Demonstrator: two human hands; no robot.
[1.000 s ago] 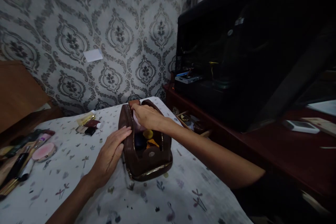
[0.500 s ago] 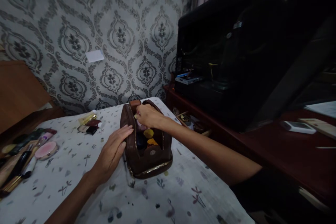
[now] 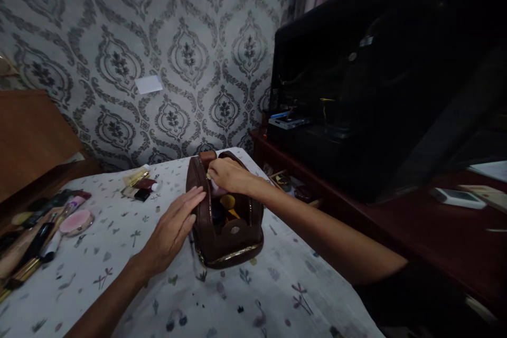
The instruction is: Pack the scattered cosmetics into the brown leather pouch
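Observation:
A brown zippered makeup bag (image 3: 233, 254) lies unzipped on the white patterned cloth, its mouth facing up. My left hand (image 3: 178, 224) rests its outstretched fingers against the bag's left side. Inside the far part of the opening is my right hand (image 3: 229, 174), fingers closed around something pinkish that is mostly hidden. A yellow round item (image 3: 227, 202) and a dark item (image 3: 217, 212) show in the bag near my right wrist.
At the left lie several cosmetics, among them a pink compact (image 3: 77, 222) and makeup brushes (image 3: 27, 269). Small tubes and bottles (image 3: 140, 184) stand farther back. A dark red desk (image 3: 415, 227) with a large black screen (image 3: 356, 90) borders the right side.
The camera view has shifted slightly, moving everything a little to the right. Both hands keep nearly the same places at the bag.

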